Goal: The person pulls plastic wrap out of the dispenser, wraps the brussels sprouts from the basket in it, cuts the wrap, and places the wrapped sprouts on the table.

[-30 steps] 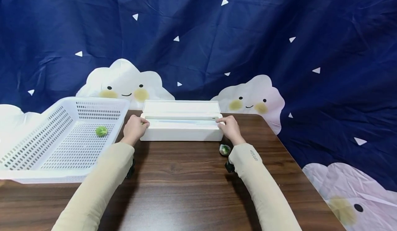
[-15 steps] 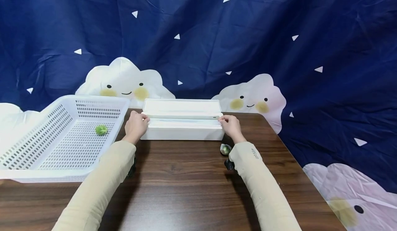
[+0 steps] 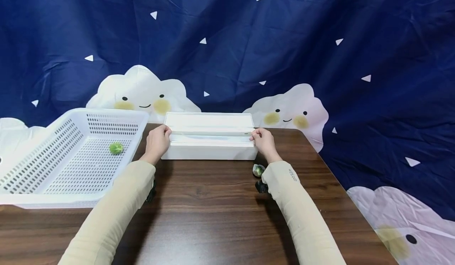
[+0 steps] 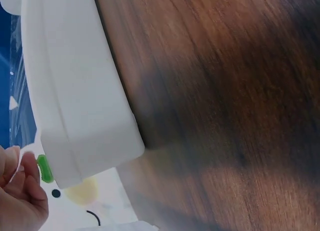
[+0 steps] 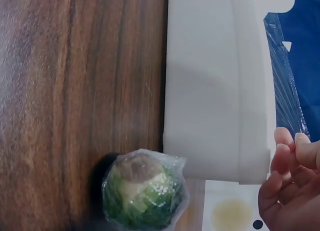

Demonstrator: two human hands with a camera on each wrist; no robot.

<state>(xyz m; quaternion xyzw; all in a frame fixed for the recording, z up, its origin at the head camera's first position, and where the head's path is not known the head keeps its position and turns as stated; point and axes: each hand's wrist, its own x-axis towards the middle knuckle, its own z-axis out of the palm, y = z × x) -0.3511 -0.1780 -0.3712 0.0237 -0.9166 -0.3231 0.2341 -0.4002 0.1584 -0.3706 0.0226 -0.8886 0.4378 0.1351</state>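
Observation:
A long white cling film dispenser [image 3: 211, 153] lies across the table, its lid [image 3: 209, 120] raised at the back. My left hand [image 3: 157, 143] is at its left end, thumb and fingertips pinching the edge of the clear cling film [image 4: 19, 98]. At the other end my right hand [image 3: 264, 142] pinches the film's opposite corner, and the film [image 5: 284, 73] stretches taut above the box in the right wrist view. A green tab [image 4: 45, 168] shows on the box's end beside the left fingers. A film-wrapped Brussels sprout [image 5: 142, 193] sits close to the box, below my right hand.
On the left stands a white perforated basket [image 3: 122, 188] with one bare Brussels sprout [image 3: 116, 148] inside. A blue cloth [image 3: 227, 40] with clouds hangs behind the brown wooden table [image 3: 199, 213], whose right edge slants toward me.
Both hands have moved a little up and away from me, raising the film edge from the dispenser. The basket and the sprouts have stayed in place.

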